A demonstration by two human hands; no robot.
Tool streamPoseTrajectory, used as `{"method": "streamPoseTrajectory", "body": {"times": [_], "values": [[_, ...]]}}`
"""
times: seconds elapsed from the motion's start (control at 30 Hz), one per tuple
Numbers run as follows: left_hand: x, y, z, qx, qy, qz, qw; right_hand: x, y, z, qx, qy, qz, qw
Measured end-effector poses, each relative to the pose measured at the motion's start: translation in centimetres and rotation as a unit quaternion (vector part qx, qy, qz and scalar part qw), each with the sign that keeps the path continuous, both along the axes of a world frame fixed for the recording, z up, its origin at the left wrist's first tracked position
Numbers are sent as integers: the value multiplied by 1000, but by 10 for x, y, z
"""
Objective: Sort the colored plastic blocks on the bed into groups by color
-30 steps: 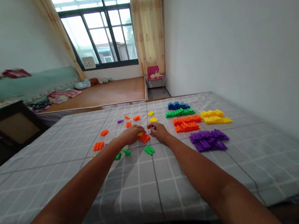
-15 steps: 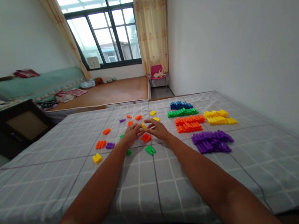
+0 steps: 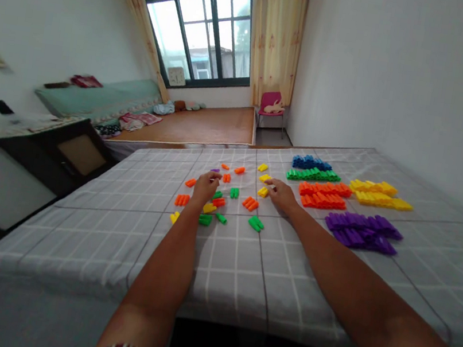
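My right hand (image 3: 281,195) reaches over the cloth with its fingertips at a small yellow piece (image 3: 262,192), pinched or touching it. A second yellow piece (image 3: 264,178) lies just beyond those fingertips. Farther left, my left hand (image 3: 207,186) hovers among scattered pieces, its fingers curled; a purple piece (image 3: 214,170) shows just past them, and whether it is held is too small to tell. Between the hands lie orange pieces (image 3: 250,203) and green pieces (image 3: 234,193). Nearer me are more green pieces (image 3: 256,223).
On the right of the checked cloth (image 3: 311,278) are grouped rows: blue (image 3: 311,163), green (image 3: 313,175), orange (image 3: 324,195), yellow (image 3: 380,194) and purple (image 3: 362,231). A dark cabinet (image 3: 52,152) stands left of the table; a pink chair (image 3: 271,103) stands beyond it.
My hands have moved apart from where they met around a yellow piece; the left is now over the left pieces, the right at the yellow ones. The view has shifted too.
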State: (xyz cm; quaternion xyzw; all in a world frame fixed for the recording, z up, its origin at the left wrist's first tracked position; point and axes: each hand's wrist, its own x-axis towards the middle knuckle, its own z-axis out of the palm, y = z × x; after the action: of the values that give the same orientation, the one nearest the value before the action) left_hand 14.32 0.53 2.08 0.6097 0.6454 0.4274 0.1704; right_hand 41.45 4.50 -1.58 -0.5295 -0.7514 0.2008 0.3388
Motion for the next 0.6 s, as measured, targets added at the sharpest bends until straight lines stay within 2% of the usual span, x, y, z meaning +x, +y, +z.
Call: {"method": "streamPoseTrajectory", "body": {"times": [0.2, 0.4, 0.5, 0.6], "values": [[10, 0, -11, -5, 82, -22, 996, 5, -5, 6, 7, -102, 93, 990], [18, -6, -14, -52, 215, -12, 975, -1, -10, 11, -2, -92, 72, 993], [18, -8, -13, -62, 242, -19, 968, -1, -10, 28, 29, -62, 98, 993], [19, -9, -10, -81, 268, -15, 960, 22, -4, 56, 62, -49, 127, 989]]}}
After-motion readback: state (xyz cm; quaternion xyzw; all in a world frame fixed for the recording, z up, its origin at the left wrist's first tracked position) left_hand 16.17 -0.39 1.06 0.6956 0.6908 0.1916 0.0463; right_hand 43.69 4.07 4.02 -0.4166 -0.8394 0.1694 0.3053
